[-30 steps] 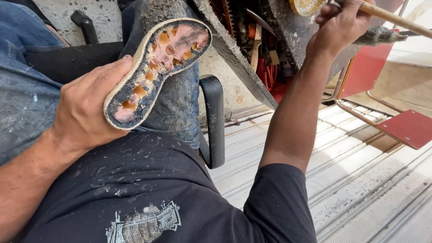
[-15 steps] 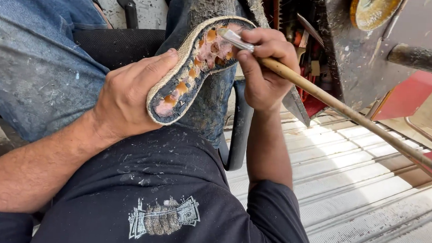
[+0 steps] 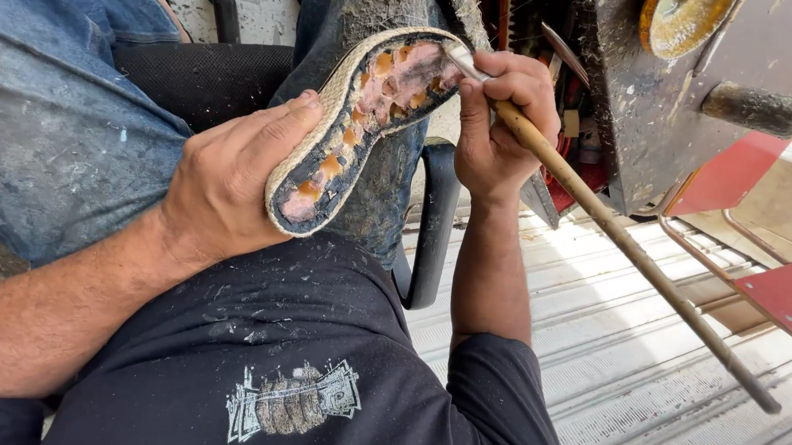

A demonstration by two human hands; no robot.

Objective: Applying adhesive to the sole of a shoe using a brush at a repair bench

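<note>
Gripping — left hand (image 3: 226, 182) clasps ribbed rubber shoe sole (image 3: 356, 130) | right hand (image 3: 501, 120) pinches long wooden-handled brush (image 3: 612, 229) — bristles on sole

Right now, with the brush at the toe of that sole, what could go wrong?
1. The brush has a long handle that sticks out far behind the right hand; it could knock the machine close by.
2. The left hand holds the sole only along one edge, so brushing pressure might twist it loose.
</note>
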